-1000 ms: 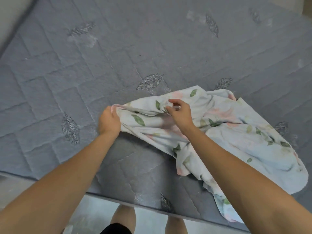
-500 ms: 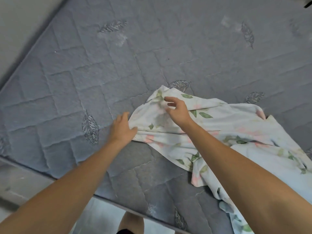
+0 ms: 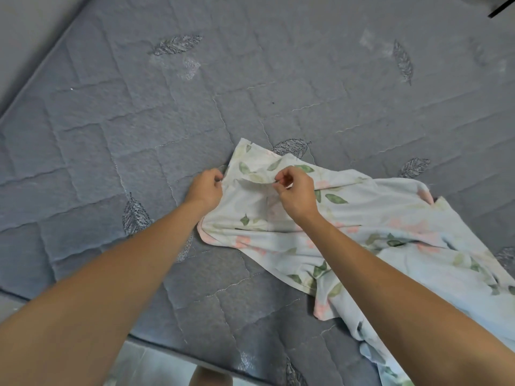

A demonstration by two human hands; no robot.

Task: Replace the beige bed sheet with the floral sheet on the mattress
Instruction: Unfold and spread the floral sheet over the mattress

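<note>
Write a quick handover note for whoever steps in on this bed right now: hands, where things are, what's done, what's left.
Left hand: grips the floral sheet at its left edge.
Right hand: pinches a fold of the same sheet a little to the right.
The sheet lies bunched on the near right part of the mattress, one end trailing over the near edge.
Done: no beige sheet is in view; the grey quilted mattress is bare.
Left: find the corners, spread the floral sheet over the whole mattress, smooth and tuck it.
</note>
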